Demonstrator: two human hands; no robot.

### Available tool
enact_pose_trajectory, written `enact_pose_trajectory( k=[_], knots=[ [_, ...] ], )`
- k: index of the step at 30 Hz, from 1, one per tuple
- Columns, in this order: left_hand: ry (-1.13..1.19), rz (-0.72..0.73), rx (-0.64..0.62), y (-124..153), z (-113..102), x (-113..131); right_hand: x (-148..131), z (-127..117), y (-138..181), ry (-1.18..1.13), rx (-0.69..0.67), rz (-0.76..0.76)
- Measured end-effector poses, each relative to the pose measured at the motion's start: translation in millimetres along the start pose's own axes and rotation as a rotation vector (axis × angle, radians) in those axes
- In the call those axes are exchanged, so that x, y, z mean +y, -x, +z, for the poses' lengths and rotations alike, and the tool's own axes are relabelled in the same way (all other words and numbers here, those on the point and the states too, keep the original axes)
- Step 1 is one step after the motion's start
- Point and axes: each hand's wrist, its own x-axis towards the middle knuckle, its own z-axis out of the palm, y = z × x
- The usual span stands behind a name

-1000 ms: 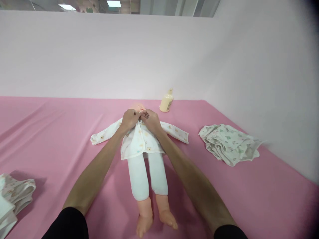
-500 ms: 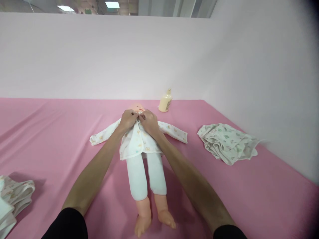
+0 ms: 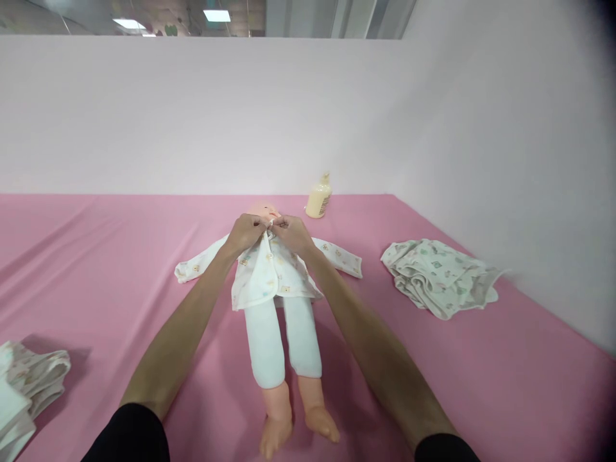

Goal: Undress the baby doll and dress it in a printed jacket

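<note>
A baby doll [image 3: 283, 359] lies on its back on the pink sheet [image 3: 120, 269], feet toward me. It wears a white printed shirt [image 3: 269, 276] and white leggings. My left hand [image 3: 246, 232] pinches the shirt's collar at the doll's neck from the left. My right hand [image 3: 292, 233] pinches the same collar from the right, fingertips almost meeting the left ones. Both hands cover most of the doll's head, of which only the top shows.
A cream lotion bottle [image 3: 319, 197] stands behind the doll by the back wall. A crumpled printed cloth [image 3: 437, 277] lies to the right near the side wall. Folded printed clothes [image 3: 26, 391] sit at the lower left edge.
My right hand's fingers, spread over the collar a second ago, have drawn together into a pinch beside the left hand. The doll has barely moved.
</note>
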Motion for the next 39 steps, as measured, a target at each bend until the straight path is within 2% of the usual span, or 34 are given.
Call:
enact_pose_trajectory(
  k=[6,9,16,22,26,31,33,39],
  knots=[
    [-0.150,0.089,-0.003,-1,0,1,-14,-5,2,0.070,0.002,0.115],
    [-0.257,0.174,0.000,-1,1,1,-18,-7,4,0.011,-0.005,0.155],
    [-0.571,0.211,0.028,1,7,-1,-12,-15,1,-0.160,-0.107,0.245],
    [-0.587,0.339,0.051,-1,9,-6,-10,-18,0,-0.187,-0.106,0.247],
    [-0.545,0.323,0.065,-1,3,-5,-11,-19,1,-0.180,-0.080,0.243],
    [-0.466,0.313,-0.095,0,-8,0,-16,-17,3,-0.109,-0.045,0.203],
    [-0.476,0.285,-0.115,0,-8,0,-18,-15,4,-0.033,-0.016,0.195],
    [-0.533,0.228,0.012,-5,2,-13,-18,-12,3,0.047,0.078,0.181]
  ],
)
